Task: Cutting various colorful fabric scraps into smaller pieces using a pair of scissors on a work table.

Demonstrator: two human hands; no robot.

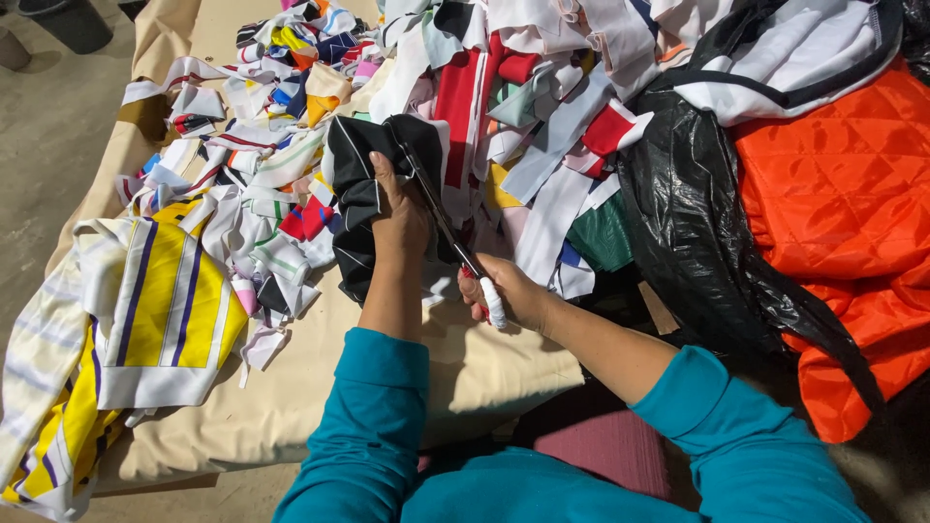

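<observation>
- Beige cloth covers the work table (291,407), with grey concrete floor showing at nine o'clock.
- Spread across the top, from ten to one o'clock, a big heap of fabric scraps (542,107) in white, red, blue and yellow.
- Over at three o'clock, an orange quilted fabric (843,213) bulges out beside a crumpled black plastic bag (693,232).
- Down at eight o'clock lies a yellow-and-white striped garment (155,310), flat on the beige cloth.
- Dead centre now: the black piece of fabric with thin white lines (356,199), held up off the table.
- Left hand (399,218) is clamped around that black fabric, fingers curled over its edge.
- Right hand (504,291), at five o'clock from the left, is closed through the handles of the scissors (450,232).
- Scissor blades point to eleven o'clock, running into the black fabric just beside the left hand.
</observation>
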